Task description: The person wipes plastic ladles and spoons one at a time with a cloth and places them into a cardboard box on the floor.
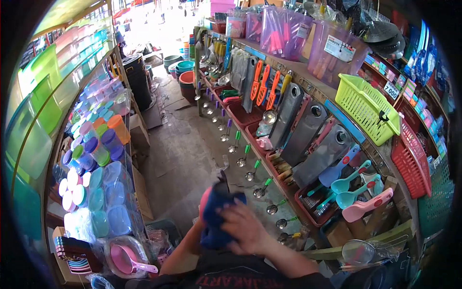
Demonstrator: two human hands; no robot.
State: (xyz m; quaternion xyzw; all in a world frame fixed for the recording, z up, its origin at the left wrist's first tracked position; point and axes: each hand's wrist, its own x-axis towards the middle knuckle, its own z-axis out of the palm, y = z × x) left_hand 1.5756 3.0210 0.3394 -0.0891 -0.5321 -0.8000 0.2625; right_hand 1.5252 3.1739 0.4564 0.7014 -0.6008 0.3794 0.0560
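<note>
In front of my chest is a bunched dark blue cloth [212,219]. My right hand [244,225] presses on its near right side, fingers bent against the fabric and slightly blurred. My left hand [196,226] comes up at the cloth's lower left, and its fingers are hidden behind it. A rounded pink edge [205,198] shows at the cloth's left side, and a narrow dark piece [223,180] sticks up above it. What lies inside or behind the cloth I cannot tell.
On the left, a shelf holds lidded plastic jars [98,147] and a pink pan [124,260]. To the right hang graters [308,132], small ladles [260,191] and turquoise spatulas [350,185]. A concrete aisle [175,144] runs ahead to buckets [187,82] and a black bin [137,79].
</note>
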